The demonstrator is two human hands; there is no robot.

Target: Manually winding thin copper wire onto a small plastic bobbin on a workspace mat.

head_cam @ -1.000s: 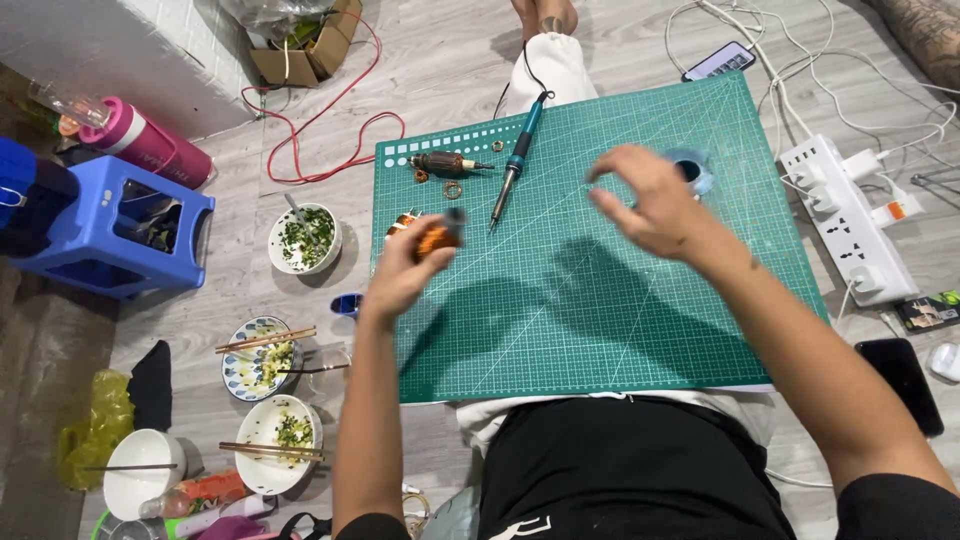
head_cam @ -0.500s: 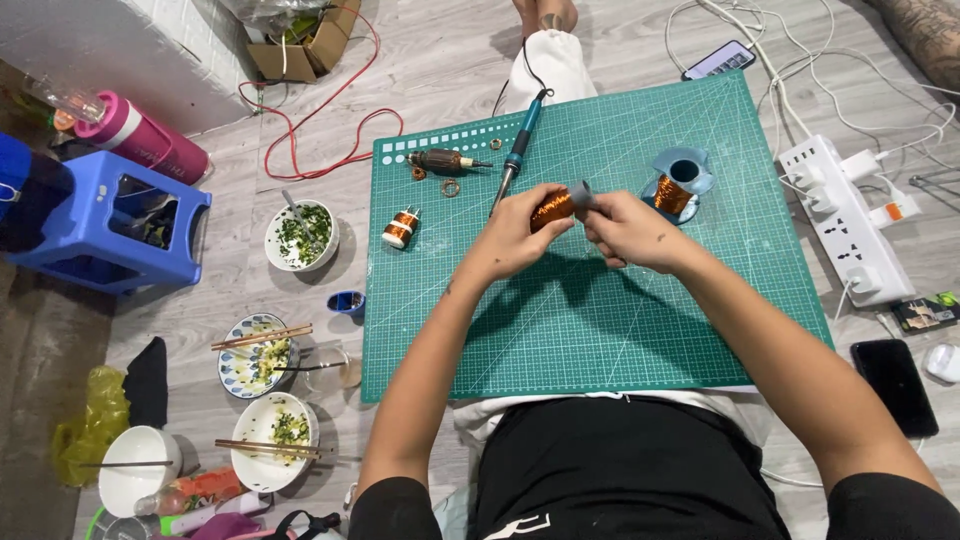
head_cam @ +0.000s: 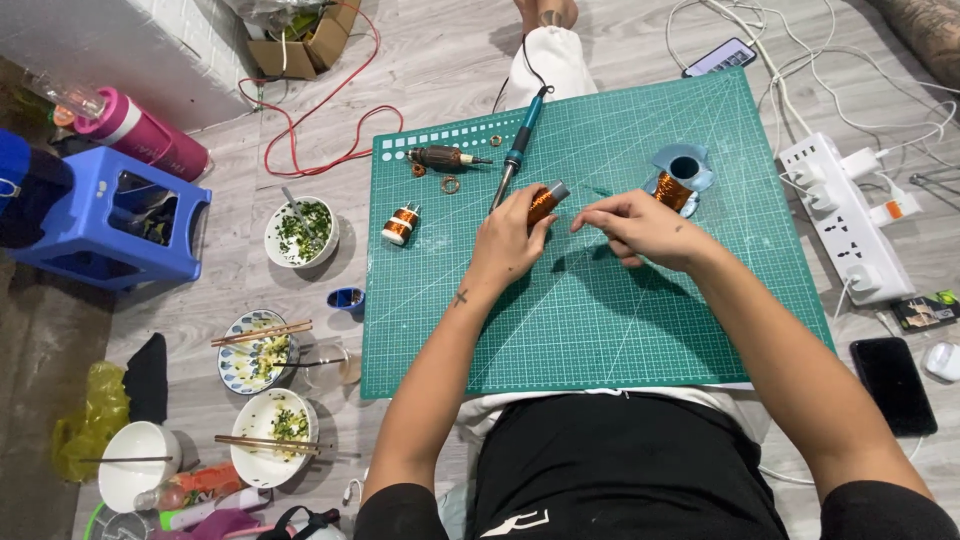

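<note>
My left hand [head_cam: 507, 240] grips a small coil wound with copper wire [head_cam: 546, 200] above the green cutting mat [head_cam: 600, 320]. My right hand [head_cam: 638, 226] sits just to its right, fingertips pinched toward the coil's end, apparently on a thin wire too fine to see. A blue spool of copper wire [head_cam: 680, 182] stands behind my right hand. A blue soldering iron [head_cam: 520, 150] lies at the mat's far side, beside a dark motor rotor [head_cam: 445, 157]. A second small copper coil [head_cam: 402, 223] rests at the mat's left edge.
Bowls with food and chopsticks [head_cam: 262, 336] lie on the floor at left, near a blue plastic stool [head_cam: 110, 225] and a pink bottle [head_cam: 140, 135]. A white power strip [head_cam: 850, 225] with cables and two phones [head_cam: 893, 385] sit at right. A red wire [head_cam: 310, 110] loops behind the mat.
My left hand picked a copper coil up from the mat's left edge and carried it to the middle. My right hand came in to meet it; both now hold still there.
</note>
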